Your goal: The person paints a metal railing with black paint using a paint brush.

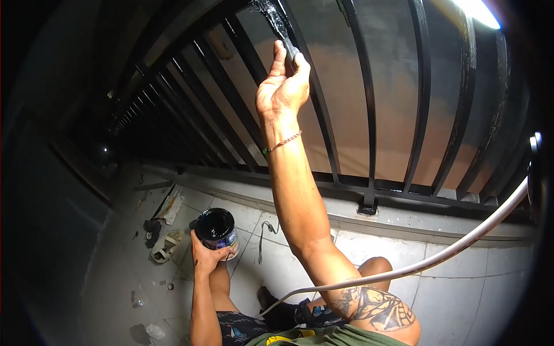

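- Paintbrush [276,20] sits in the right hand [283,86], raised high against the black metal railing [369,115]. The fingers are closed round its handle, thumb on the near side.
- The brush's long axis runs up and to the left from the fingers. Its black-loaded bristles seem to touch a slanted bar near the top rail, though the dark view makes contact hard to confirm.
- The left hand [203,256] is low and well apart from the brush, fingers wrapped round the wall of 1 open paint can [218,230] of black paint.
- The can lies down and to the left of the brush, so the right hand is the nearer of the 2 hands to the railing.
- A white cable [461,245] runs across the lower right above the tiled floor [461,288], and rags [164,242] lie just beyond the can.
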A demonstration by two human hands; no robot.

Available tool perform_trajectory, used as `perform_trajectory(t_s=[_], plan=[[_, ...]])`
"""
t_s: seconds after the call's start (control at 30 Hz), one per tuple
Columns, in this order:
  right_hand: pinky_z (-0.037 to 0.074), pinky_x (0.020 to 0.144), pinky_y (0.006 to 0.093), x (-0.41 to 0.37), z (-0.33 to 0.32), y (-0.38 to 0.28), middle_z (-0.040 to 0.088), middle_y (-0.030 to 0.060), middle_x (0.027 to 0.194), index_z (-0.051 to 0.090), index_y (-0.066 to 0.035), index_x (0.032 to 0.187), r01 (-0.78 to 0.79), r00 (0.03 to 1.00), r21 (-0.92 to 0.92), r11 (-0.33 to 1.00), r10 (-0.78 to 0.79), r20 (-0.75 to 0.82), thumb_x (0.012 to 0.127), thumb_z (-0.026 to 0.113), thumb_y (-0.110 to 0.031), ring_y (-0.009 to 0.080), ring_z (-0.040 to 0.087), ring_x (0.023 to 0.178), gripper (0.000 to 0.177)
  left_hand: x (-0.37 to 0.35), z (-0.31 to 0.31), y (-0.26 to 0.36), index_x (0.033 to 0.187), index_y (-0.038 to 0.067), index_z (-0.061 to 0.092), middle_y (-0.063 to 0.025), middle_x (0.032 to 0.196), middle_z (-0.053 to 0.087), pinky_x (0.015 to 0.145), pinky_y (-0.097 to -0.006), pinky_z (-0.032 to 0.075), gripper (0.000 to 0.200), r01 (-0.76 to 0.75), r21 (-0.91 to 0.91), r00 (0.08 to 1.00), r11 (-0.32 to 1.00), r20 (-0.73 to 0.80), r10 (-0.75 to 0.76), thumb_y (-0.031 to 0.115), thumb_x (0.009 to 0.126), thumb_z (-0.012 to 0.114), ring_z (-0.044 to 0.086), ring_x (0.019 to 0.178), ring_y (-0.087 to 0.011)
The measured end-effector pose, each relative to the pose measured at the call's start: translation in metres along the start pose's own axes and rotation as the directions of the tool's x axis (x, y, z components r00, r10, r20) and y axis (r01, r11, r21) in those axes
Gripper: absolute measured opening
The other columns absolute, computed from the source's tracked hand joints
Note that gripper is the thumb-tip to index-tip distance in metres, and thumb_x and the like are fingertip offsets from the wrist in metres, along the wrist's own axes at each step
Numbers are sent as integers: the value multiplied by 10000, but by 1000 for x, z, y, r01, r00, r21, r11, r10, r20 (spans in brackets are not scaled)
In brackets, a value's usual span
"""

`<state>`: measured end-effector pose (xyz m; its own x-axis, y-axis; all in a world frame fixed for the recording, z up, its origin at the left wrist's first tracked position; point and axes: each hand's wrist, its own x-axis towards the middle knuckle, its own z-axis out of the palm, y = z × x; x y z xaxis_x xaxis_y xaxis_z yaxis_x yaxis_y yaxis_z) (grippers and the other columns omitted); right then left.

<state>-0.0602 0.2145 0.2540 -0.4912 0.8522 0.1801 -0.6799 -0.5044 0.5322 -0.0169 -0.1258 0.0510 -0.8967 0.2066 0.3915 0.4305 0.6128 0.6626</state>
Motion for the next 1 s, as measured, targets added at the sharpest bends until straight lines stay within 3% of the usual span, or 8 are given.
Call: perform_trajectory(t_s=[0.1,0.27,0.37,0.5,0.63,0.77,0.9,1.0], plan=[[584,878,301,3,-9,6,610,170,988,553,122,951,-35,999,-15,999,35,1,910,538,-44,264,652,924,172,6,-3,-1,1208,3,422,-165,1122,592,917,-378,478,846,-15,20,1000,1000,-2,15,96,490,859,596,1035,-288],[590,869,334,10,-36,38,577,189,1016,526,134,1024,-121,986,-41,992,115,-116,908,533,-28,304,651,930,200,5,-7,-4,1196,10,421,-158,1107,591,898,-390,475,854,-2,61,999,998,-36,4,128,479,870,597,1012,-289],[605,837,313,2,-25,29,587,186,964,532,127,906,25,992,-171,985,-46,-119,907,536,-39,270,662,827,166,5,-13,-7,1197,9,419,-164,1120,581,900,-392,475,848,18,36,999,999,-44,-16,124,484,863,591,1018,-295],[602,846,326,3,6,31,574,150,862,518,98,841,37,989,-212,977,-66,-129,893,535,-10,257,660,793,122,1,-21,0,1195,10,422,-165,1123,578,899,-391,474,843,62,88,997,994,-45,-59,124,486,862,588,1021,-292],[601,833,318,0,21,22,598,159,882,528,106,848,82,994,-41,996,-85,-72,885,540,-11,267,660,801,123,-3,-25,-3,1186,10,429,-160,1104,582,891,-385,474,834,87,94,994,992,-71,-80,117,480,860,590,1007,-286],[575,903,334,-7,-8,8,582,170,997,538,119,961,60,996,49,997,-56,-69,928,526,-70,261,635,941,192,-5,-24,-8,1175,8,431,-158,1093,582,886,-378,473,833,53,48,995,997,-92,-49,119,472,866,590,995,-286],[602,839,283,-3,-4,15,616,189,960,533,118,929,-7,983,217,976,47,-179,927,501,-97,282,665,896,218,-8,-26,-9,1178,12,428,-160,1099,582,890,-382,471,840,45,109,994,993,-107,-34,122,471,869,589,1002,-289],[617,787,260,7,-11,26,620,201,975,535,112,943,-57,978,323,945,118,-171,931,509,-103,291,669,927,217,-7,-26,-14,1186,14,424,-162,1105,581,898,-388,469,848,85,56,992,995,-98,-80,120,471,867,585,1014,-294]])
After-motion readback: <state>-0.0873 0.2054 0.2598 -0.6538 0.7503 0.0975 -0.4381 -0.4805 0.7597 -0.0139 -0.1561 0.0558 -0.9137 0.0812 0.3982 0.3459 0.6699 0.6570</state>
